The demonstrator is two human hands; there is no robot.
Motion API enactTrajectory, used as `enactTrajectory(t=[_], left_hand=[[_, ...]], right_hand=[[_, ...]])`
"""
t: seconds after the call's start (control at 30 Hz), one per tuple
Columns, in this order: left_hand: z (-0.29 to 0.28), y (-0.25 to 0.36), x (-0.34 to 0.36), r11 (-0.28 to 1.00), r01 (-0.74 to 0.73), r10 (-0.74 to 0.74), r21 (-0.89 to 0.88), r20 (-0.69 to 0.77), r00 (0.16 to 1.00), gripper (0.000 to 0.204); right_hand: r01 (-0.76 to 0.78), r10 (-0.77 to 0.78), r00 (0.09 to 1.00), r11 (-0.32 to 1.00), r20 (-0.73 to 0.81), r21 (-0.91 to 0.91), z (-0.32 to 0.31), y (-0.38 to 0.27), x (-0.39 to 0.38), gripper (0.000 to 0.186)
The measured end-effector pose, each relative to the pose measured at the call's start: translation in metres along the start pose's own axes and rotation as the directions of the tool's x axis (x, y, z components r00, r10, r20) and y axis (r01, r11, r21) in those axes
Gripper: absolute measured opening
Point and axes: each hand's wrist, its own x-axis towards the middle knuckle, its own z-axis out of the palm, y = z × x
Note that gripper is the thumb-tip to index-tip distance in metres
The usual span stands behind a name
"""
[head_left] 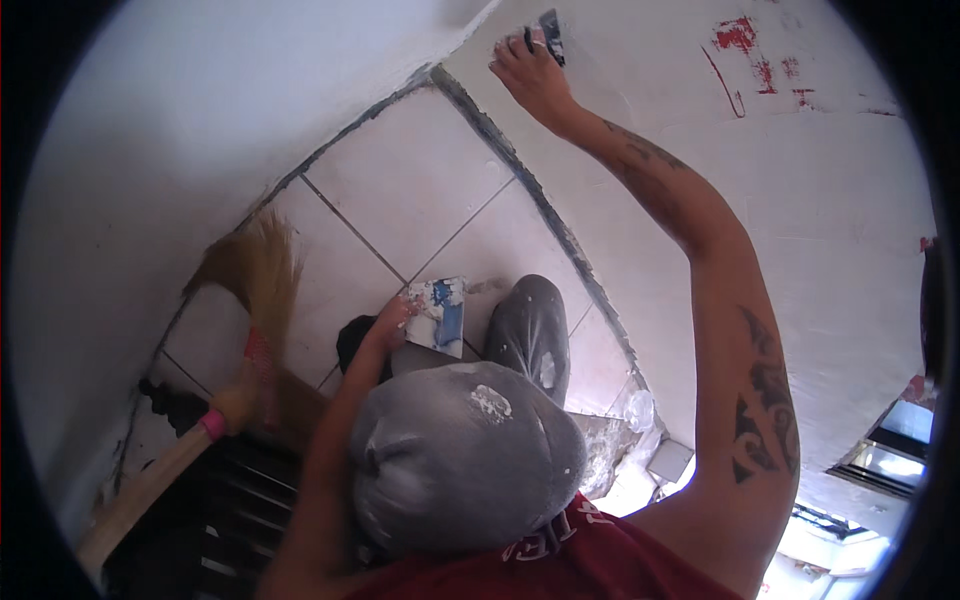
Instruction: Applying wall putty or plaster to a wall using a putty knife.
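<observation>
2 hands at work: a person's right hand [532,78] grips a dark scraper [553,38] at the pale wall [640,260], while the left hand [392,322] holds a paste-smeared plate [438,320] (blue underneath) over the tiled floor [390,150]. Apparently a smoothing step, the next stroke likely calling for even pressure; blade contact is hard to tell.

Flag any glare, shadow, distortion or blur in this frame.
Head view, rim: black vignetting, and the tiled floor edge bows; head view, lower right: bright patches wash out on both sides of the right arm; head view, left: the wall darkens toward the rim; head view, top: right fingers and dark scraper look soft, motion or focus unclear.
</observation>
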Motion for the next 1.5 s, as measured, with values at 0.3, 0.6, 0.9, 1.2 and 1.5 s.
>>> enactTrajectory(t=[0.3, 0.6, 0.9, 1.2, 1.5], left_hand=[[0.013, 0.057, -0.010, 0.744, -0.354, 0.277, 0.567, 0.221, 0.935, 0.029], [0.023, 0.061, -0.011, 0.620, 0.426, -0.541, -0.659, 0.034, 0.840, 0.020], [0.011, 0.028, -0.006, 0.880, -0.120, 0.094, 0.459, 0.080, 0.992, 0.017], [0.031, 0.157, 0.036, 0.948, -0.229, 0.165, -0.220, -0.275, 0.947, 0.027], [0.054, 0.263, 0.034, 0.840, -0.292, 0.047, -0.457, -0.475, 0.879, 0.009]], right_hand=[[0.095, -0.054, 0.984, 0.965, 0.168, -0.246, 0.041, -0.008, -0.019, 0.024], [0.114, -0.051, 0.963, 0.967, 0.264, -0.229, 0.005, -0.006, -0.122, 0.036], [0.155, -0.070, 0.934, 0.963, 0.350, -0.221, -0.035, -0.008, -0.204, 0.035], [-0.327, 0.190, 0.932, 0.082, 0.308, 0.941, -0.154, -0.064, -0.167, 0.055], [-0.127, 0.454, 0.725, -0.650, 0.517, 0.749, -0.150, -0.133, -0.127, 0.060]])
